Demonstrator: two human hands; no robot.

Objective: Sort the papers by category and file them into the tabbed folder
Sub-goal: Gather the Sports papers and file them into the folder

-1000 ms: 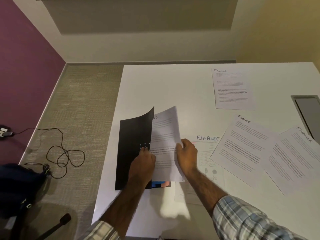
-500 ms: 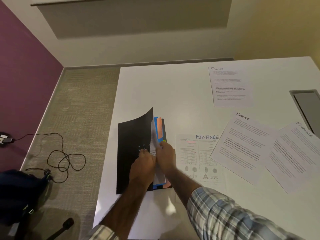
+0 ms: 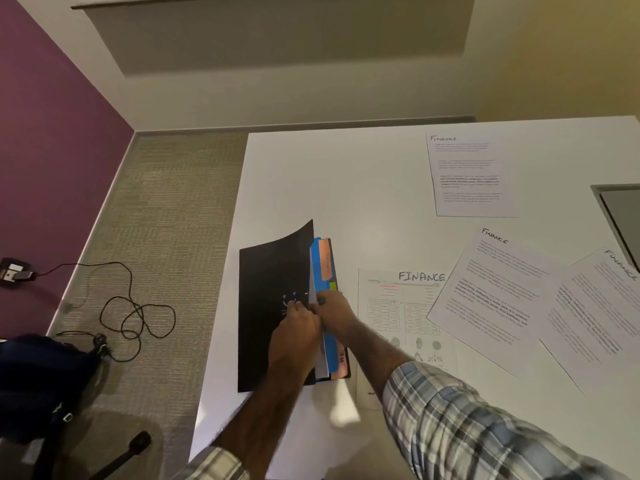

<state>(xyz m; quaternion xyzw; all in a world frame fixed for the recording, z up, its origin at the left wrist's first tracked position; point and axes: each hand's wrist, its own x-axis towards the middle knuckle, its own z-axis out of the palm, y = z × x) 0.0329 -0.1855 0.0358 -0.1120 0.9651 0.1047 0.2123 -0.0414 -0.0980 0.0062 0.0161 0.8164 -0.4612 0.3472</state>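
Note:
A black tabbed folder (image 3: 270,306) lies near the table's left edge, its cover partly raised. Blue and orange tabbed dividers (image 3: 323,261) show along its right side. My left hand (image 3: 294,334) grips the cover's right edge. My right hand (image 3: 334,313) presses on the white sheet and dividers inside the folder. Several white sheets headed FINANCE lie to the right: a table-printed sheet (image 3: 398,306), a tilted text sheet (image 3: 495,299), another tilted one (image 3: 602,323) and one farther back (image 3: 467,174).
The white table (image 3: 346,188) ends at its left edge beside grey carpet. A black cable (image 3: 135,313) coils on the floor, a dark bag (image 3: 38,382) sits at lower left. A grey recessed panel (image 3: 623,216) sits at the table's right edge.
The white sheet that stood open above the folder has gone down inside it. My right hand moved left onto the dividers, uncovering the table-printed FINANCE sheet. The cover dropped lower.

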